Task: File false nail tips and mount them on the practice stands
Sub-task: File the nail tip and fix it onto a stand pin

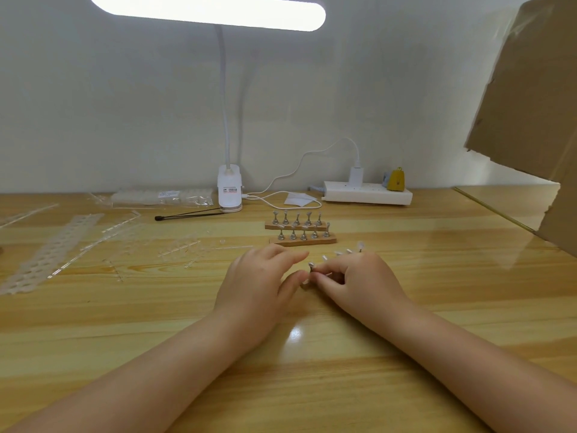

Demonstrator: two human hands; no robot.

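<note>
Nail tip [313,265] sits on a small stand peg just in front of the two wooden stand bases [301,232] on the table [406,307], pinched by the right hand [356,281], whose fingers curl closed around the peg. Left hand [262,279] rests beside it, fingers loosely spread and holding nothing, thumb tip near the peg. To seat it well, I would press the tip down squarely, steady the peg from both sides, and avoid twisting.

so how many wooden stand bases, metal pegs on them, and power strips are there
wooden stand bases at the back: 2
silver metal pegs on those two bases: 10
white power strip: 1
total: 13
</note>
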